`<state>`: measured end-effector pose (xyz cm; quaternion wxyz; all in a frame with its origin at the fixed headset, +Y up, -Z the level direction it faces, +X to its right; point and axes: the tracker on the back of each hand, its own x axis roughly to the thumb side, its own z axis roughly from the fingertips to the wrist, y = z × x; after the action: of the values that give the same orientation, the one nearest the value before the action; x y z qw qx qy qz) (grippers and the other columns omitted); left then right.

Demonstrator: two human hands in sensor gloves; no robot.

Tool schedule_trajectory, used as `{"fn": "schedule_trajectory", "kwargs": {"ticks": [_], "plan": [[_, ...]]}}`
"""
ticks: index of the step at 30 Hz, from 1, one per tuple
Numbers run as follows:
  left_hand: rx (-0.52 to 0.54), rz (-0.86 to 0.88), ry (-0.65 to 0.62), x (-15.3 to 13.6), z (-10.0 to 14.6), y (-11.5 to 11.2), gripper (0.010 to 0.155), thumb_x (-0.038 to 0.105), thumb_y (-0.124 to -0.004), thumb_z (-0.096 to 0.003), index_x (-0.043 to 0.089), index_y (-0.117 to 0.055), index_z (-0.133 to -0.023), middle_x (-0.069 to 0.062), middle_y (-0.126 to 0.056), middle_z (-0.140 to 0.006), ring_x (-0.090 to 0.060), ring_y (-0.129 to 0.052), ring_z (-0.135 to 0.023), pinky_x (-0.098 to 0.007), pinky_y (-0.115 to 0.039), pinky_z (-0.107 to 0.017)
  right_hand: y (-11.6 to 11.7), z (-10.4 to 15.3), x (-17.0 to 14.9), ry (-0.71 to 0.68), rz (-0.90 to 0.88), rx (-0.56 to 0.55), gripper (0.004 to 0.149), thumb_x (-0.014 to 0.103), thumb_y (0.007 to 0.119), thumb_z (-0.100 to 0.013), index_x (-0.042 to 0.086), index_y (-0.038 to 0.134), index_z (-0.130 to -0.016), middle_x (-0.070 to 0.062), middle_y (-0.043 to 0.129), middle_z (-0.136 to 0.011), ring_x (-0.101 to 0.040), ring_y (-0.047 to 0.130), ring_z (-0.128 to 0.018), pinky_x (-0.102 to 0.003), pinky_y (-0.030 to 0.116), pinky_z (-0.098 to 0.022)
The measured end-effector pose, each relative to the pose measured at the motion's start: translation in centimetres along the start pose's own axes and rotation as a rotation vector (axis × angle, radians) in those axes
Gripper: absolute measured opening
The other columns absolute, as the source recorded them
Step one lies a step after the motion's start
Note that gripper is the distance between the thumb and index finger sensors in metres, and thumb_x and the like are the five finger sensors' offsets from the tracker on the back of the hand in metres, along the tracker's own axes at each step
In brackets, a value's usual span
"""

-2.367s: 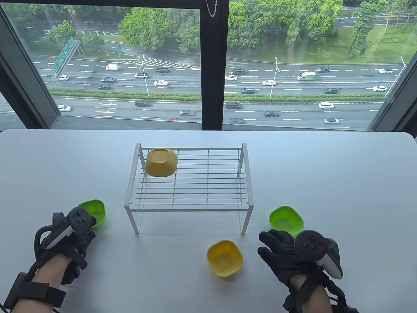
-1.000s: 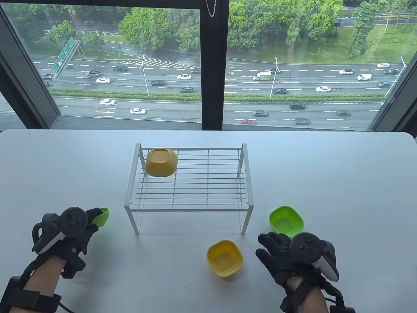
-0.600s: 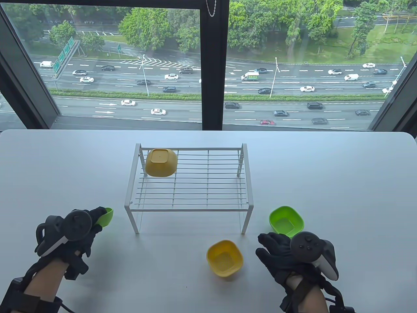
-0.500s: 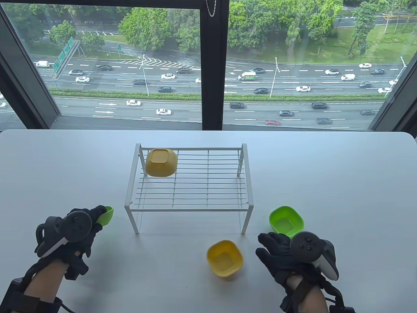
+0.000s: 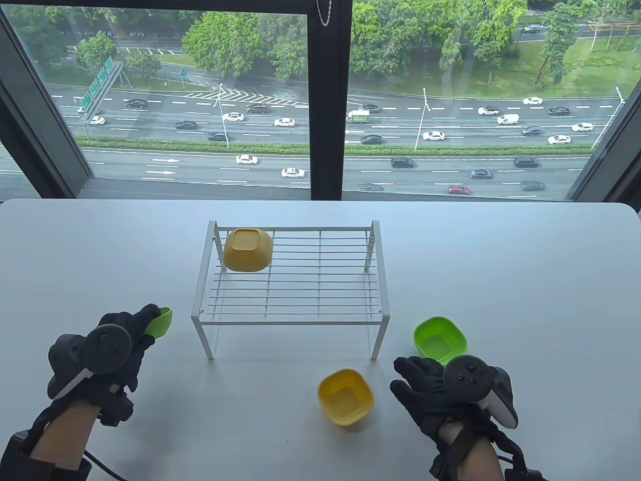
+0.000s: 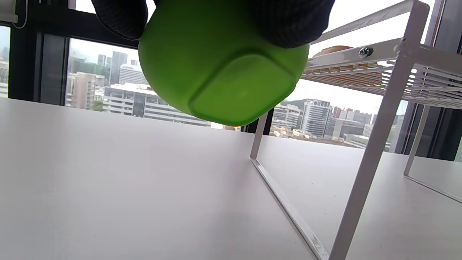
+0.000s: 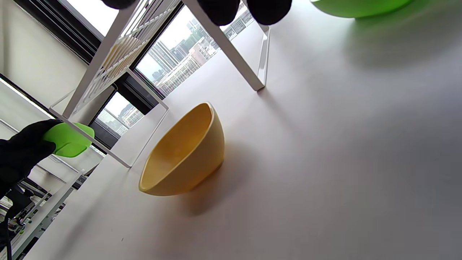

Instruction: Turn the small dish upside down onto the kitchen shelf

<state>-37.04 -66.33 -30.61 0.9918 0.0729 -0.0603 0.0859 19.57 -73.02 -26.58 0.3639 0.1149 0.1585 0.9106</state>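
My left hand (image 5: 120,340) grips a small green dish (image 5: 161,320) and holds it off the table, left of the white wire shelf (image 5: 290,273). In the left wrist view the dish (image 6: 220,68) hangs under my fingers with its base facing the camera, clear of the table. An upside-down yellow dish (image 5: 247,249) sits on the shelf's far left corner. My right hand (image 5: 425,388) rests flat and empty on the table between an upright yellow dish (image 5: 345,397) and an upright green dish (image 5: 440,339).
The shelf's front left leg (image 6: 375,144) stands just right of the held dish. The white table (image 5: 526,280) ends at a large window at the back. The yellow dish (image 7: 184,155) also shows in the right wrist view, near the shelf's leg (image 7: 223,47).
My left hand closed around the green dish on the left, lifted it off the table and tilted it. It has moved slightly up and toward the shelf. My right hand has barely moved.
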Motion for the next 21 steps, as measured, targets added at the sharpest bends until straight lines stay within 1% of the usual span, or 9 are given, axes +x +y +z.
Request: {"fn": "schedule_trajectory", "kwargs": {"ticks": [3,9,11,14,19,21], "plan": [[0.021,0.0,-0.011,0.3,0.3,0.4,0.062,0.036,-0.07,-0.0458,0.032,-0.055,-0.106,0.002,-0.083,-0.085,-0.03,-0.075,-0.093,-0.059,-0.068,-0.075,-0.2,0.0,0.3,-0.016,-0.001,-0.009,0.075,0.064,0.061,-0.053,0.017,0.047,-0.11,-0.02,0.04,-0.116,-0.047,0.027,-0.105,-0.072,0.021,-0.069],[0.113,0.017,-0.049,1.1,0.8,1.7,0.064,0.039,-0.063,-0.0479,0.029,-0.045,-0.108,0.001,-0.077,-0.087,-0.031,-0.073,-0.092,-0.059,-0.067,-0.075,-0.3,0.3,0.8,-0.045,0.005,-0.027,0.075,0.064,0.061,-0.053,0.017,0.047,-0.11,-0.02,0.04,-0.116,-0.047,0.027,-0.105,-0.072,0.021,-0.07],[0.147,0.032,-0.066,1.2,0.9,2.0,0.064,0.04,-0.063,-0.0479,0.028,-0.044,-0.108,0.001,-0.077,-0.086,-0.031,-0.073,-0.09,-0.058,-0.068,-0.074,-0.3,0.3,0.9,-0.05,0.005,-0.027,0.075,0.064,0.061,-0.053,0.017,0.047,-0.11,-0.02,0.04,-0.116,-0.047,0.027,-0.105,-0.072,0.021,-0.07],[0.162,0.051,-0.079,1.3,1.1,2.4,0.064,0.044,-0.063,-0.0475,0.028,-0.046,-0.107,0.002,-0.078,-0.083,-0.031,-0.075,-0.088,-0.058,-0.071,-0.072,-0.3,0.3,1.2,-0.063,0.008,-0.024,0.075,0.064,0.061,-0.053,0.017,0.047,-0.11,-0.02,0.04,-0.116,-0.047,0.027,-0.105,-0.072,0.021,-0.069],[0.205,0.064,-0.111,1.5,1.4,2.8,0.065,0.046,-0.064,-0.0469,0.027,-0.048,-0.106,0.002,-0.077,-0.081,-0.029,-0.076,-0.085,-0.057,-0.073,-0.071,-0.3,0.6,1.7,-0.087,0.002,-0.038,0.075,0.063,0.061,-0.053,0.017,0.047,-0.11,-0.02,0.039,-0.116,-0.047,0.027,-0.105,-0.072,0.021,-0.069],[0.259,0.078,-0.157,1.8,1.8,3.2,0.065,0.047,-0.065,-0.0468,0.027,-0.048,-0.106,0.002,-0.077,-0.081,-0.029,-0.076,-0.084,-0.058,-0.072,-0.071,-0.3,0.7,1.8,-0.093,0.006,-0.04,0.075,0.064,0.061,-0.053,0.017,0.047,-0.11,-0.02,0.039,-0.116,-0.047,0.026,-0.105,-0.072,0.021,-0.07]]}}
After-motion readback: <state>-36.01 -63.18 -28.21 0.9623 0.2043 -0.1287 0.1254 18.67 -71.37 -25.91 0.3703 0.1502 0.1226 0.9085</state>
